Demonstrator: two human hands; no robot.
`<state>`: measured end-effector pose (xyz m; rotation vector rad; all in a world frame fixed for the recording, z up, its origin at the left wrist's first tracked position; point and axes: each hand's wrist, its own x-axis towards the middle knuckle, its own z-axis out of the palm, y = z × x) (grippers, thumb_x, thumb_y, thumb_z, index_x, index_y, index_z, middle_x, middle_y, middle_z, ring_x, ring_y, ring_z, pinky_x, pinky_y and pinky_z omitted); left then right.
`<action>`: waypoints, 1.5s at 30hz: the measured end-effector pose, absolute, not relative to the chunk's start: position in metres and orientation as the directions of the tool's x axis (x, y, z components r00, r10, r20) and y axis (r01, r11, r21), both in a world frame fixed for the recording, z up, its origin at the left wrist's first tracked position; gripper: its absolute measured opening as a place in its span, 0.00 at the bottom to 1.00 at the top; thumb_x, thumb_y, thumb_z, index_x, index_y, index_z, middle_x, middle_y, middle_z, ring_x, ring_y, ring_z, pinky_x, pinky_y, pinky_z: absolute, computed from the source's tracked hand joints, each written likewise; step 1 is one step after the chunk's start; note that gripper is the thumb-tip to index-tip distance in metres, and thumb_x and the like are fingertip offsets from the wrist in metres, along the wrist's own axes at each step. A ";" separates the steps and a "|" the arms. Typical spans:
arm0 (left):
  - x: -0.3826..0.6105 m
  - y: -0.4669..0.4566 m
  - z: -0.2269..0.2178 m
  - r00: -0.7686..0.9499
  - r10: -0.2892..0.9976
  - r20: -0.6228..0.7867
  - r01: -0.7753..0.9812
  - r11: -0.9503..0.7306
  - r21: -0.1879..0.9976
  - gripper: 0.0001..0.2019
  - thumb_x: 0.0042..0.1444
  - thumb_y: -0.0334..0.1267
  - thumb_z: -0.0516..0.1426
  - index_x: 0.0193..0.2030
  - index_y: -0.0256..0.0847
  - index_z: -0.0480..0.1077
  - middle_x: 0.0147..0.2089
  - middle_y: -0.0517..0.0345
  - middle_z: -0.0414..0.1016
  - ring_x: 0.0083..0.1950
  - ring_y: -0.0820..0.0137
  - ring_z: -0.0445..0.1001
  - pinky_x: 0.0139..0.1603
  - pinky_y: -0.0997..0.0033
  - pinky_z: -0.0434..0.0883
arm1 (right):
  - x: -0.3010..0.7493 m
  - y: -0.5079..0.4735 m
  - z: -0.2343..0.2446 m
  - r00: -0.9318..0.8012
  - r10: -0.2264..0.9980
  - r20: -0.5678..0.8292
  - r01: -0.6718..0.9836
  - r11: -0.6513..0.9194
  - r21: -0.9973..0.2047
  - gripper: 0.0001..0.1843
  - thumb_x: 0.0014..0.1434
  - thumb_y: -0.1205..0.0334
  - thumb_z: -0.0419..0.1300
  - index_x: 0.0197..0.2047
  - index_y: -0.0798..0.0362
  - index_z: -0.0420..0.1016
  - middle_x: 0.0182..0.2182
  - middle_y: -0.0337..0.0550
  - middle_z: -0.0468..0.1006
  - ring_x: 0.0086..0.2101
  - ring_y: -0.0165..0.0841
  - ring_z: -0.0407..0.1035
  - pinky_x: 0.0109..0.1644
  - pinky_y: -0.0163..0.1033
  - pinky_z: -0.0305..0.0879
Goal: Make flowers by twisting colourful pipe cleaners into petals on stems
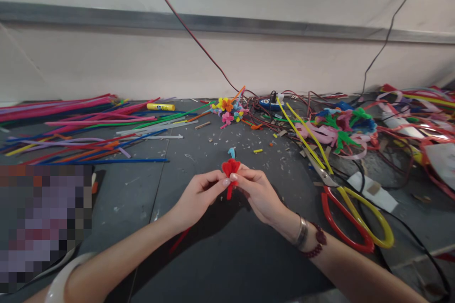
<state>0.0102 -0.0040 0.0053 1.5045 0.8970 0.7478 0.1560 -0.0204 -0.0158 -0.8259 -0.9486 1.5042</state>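
Observation:
My left hand (201, 194) and my right hand (258, 191) meet over the middle of the dark grey table (213, 255). Both pinch a small red pipe-cleaner flower (231, 170), its looped petals sticking up above my fingertips and a short red stem hanging below. The fingers of both hands are closed on it. My right wrist carries a metal bangle and a dark red bead bracelet; a pale bangle shows on my left forearm.
Loose pipe cleaners (88, 128) in many colours lie at the left. Finished little flowers (227, 109) sit at the back centre, bigger twisted shapes (341, 128) at the right. Red-and-yellow scissors (351, 218) lie right of my hands. A yellow glue stick (160, 106), cables and cut scraps litter the table.

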 end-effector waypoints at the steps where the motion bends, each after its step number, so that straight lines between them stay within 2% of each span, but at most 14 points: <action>1: 0.011 -0.004 0.005 0.506 0.861 -0.049 0.123 -0.015 0.992 0.13 0.56 0.41 0.52 0.24 0.36 0.65 0.21 0.66 0.56 0.21 0.79 0.51 0.21 0.77 0.51 | 0.156 -0.020 -0.016 -0.133 0.991 0.005 -0.419 -0.052 -0.906 0.06 0.49 0.63 0.63 0.22 0.53 0.76 0.29 0.36 0.66 0.31 0.25 0.61 0.36 0.31 0.61; 6: 0.010 -0.004 0.004 0.539 0.836 -0.108 0.056 0.092 0.994 0.12 0.57 0.44 0.50 0.29 0.37 0.63 0.23 0.66 0.55 0.21 0.78 0.50 0.21 0.78 0.50 | 0.155 -0.021 -0.013 -0.198 0.980 -0.008 -0.442 -0.097 -0.892 0.07 0.52 0.59 0.60 0.28 0.53 0.77 0.30 0.38 0.68 0.30 0.25 0.61 0.35 0.32 0.60; 9: 0.010 -0.004 0.003 0.531 0.841 -0.104 -0.008 0.127 0.992 0.12 0.57 0.44 0.50 0.29 0.37 0.62 0.23 0.66 0.55 0.22 0.79 0.49 0.21 0.78 0.50 | 0.156 -0.021 -0.009 -0.225 0.974 0.034 -0.456 -0.075 -0.887 0.06 0.51 0.60 0.61 0.30 0.52 0.77 0.32 0.39 0.69 0.33 0.27 0.62 0.37 0.32 0.60; 13: 0.011 -0.007 0.004 0.540 0.831 -0.130 -0.053 0.188 0.981 0.14 0.56 0.45 0.52 0.27 0.37 0.62 0.22 0.66 0.52 0.22 0.79 0.49 0.21 0.78 0.50 | 0.157 -0.020 -0.011 -0.189 0.981 0.047 -0.417 -0.037 -0.908 0.03 0.49 0.63 0.63 0.26 0.52 0.77 0.27 0.37 0.69 0.31 0.26 0.63 0.38 0.31 0.60; 18: 0.012 -0.013 0.005 0.635 0.734 -0.241 -0.156 0.428 0.890 0.14 0.53 0.47 0.54 0.28 0.37 0.64 0.22 0.66 0.49 0.22 0.78 0.44 0.19 0.79 0.46 | 0.158 -0.019 -0.021 -0.287 0.958 -0.019 -0.544 -0.180 -0.820 0.04 0.47 0.62 0.64 0.23 0.51 0.77 0.23 0.35 0.72 0.27 0.23 0.64 0.34 0.30 0.61; 20: 0.011 -0.012 0.003 0.641 0.726 -0.247 -0.153 0.437 0.886 0.13 0.53 0.47 0.54 0.29 0.37 0.64 0.23 0.65 0.50 0.22 0.78 0.44 0.19 0.78 0.46 | 0.158 -0.017 -0.022 -0.318 0.947 -0.048 -0.555 -0.227 -0.800 0.04 0.47 0.62 0.65 0.23 0.52 0.77 0.23 0.35 0.73 0.26 0.23 0.65 0.33 0.30 0.61; 23: 0.009 -0.006 0.001 0.540 0.819 -0.192 -0.095 0.286 0.954 0.12 0.55 0.45 0.53 0.29 0.37 0.63 0.23 0.66 0.52 0.22 0.78 0.47 0.20 0.78 0.49 | 0.158 -0.015 -0.018 -0.176 0.983 -0.044 -0.449 -0.120 -0.885 0.03 0.46 0.63 0.65 0.27 0.52 0.76 0.23 0.36 0.74 0.24 0.23 0.64 0.30 0.30 0.60; 27: 0.008 -0.001 0.003 0.376 0.926 0.021 0.132 -0.076 0.988 0.12 0.57 0.41 0.51 0.26 0.38 0.62 0.24 0.64 0.57 0.25 0.77 0.55 0.26 0.77 0.56 | 0.159 -0.017 -0.011 0.159 0.975 0.157 -0.056 0.167 -0.984 0.02 0.47 0.63 0.64 0.28 0.51 0.77 0.27 0.39 0.75 0.28 0.28 0.66 0.32 0.33 0.62; 29: 0.008 -0.003 0.006 0.336 0.928 0.161 0.249 -0.252 0.935 0.11 0.57 0.39 0.50 0.26 0.38 0.63 0.26 0.62 0.61 0.28 0.74 0.60 0.30 0.75 0.59 | 0.157 -0.022 -0.009 0.189 0.943 0.276 0.120 0.257 -0.959 0.03 0.50 0.63 0.62 0.30 0.50 0.77 0.28 0.40 0.75 0.30 0.30 0.67 0.34 0.35 0.62; 32: 0.007 -0.007 0.009 0.346 0.887 0.307 0.383 -0.432 0.816 0.09 0.57 0.36 0.50 0.28 0.39 0.65 0.28 0.60 0.64 0.30 0.73 0.63 0.31 0.75 0.61 | 0.154 -0.028 -0.006 0.123 0.924 0.362 0.249 0.325 -0.912 0.05 0.52 0.62 0.60 0.32 0.50 0.78 0.28 0.41 0.74 0.30 0.30 0.66 0.34 0.36 0.62; 37: 0.002 -0.008 0.005 0.428 0.777 0.461 0.514 -0.629 0.584 0.06 0.57 0.32 0.50 0.32 0.39 0.67 0.30 0.57 0.67 0.30 0.72 0.66 0.30 0.75 0.62 | 0.149 -0.034 -0.002 0.110 0.910 0.400 0.280 0.358 -0.891 0.04 0.52 0.63 0.60 0.28 0.50 0.76 0.26 0.40 0.73 0.29 0.30 0.64 0.33 0.35 0.60; 41: -0.001 -0.007 0.002 0.502 0.661 0.558 0.527 -0.745 0.409 0.07 0.56 0.29 0.51 0.37 0.39 0.69 0.32 0.56 0.70 0.32 0.71 0.69 0.34 0.74 0.64 | 0.151 -0.036 -0.002 0.090 0.900 0.425 0.226 0.397 -0.889 0.05 0.53 0.66 0.59 0.27 0.51 0.75 0.27 0.41 0.72 0.30 0.30 0.64 0.34 0.35 0.60; 43: 0.000 -0.008 0.005 0.498 0.659 0.563 0.509 -0.748 0.426 0.07 0.56 0.29 0.52 0.37 0.39 0.69 0.32 0.56 0.70 0.32 0.72 0.68 0.34 0.75 0.64 | 0.153 -0.034 -0.001 0.058 0.903 0.426 0.177 0.410 -0.895 0.06 0.54 0.66 0.57 0.29 0.51 0.76 0.28 0.41 0.72 0.31 0.31 0.65 0.35 0.36 0.61; 45: 0.001 -0.009 0.010 0.474 0.711 0.520 0.473 -0.703 0.531 0.05 0.56 0.30 0.52 0.35 0.39 0.69 0.31 0.58 0.68 0.31 0.73 0.68 0.33 0.76 0.64 | 0.155 -0.031 -0.001 0.035 0.920 0.390 0.092 0.385 -0.918 0.07 0.55 0.65 0.56 0.29 0.51 0.76 0.29 0.40 0.71 0.32 0.30 0.64 0.36 0.36 0.60</action>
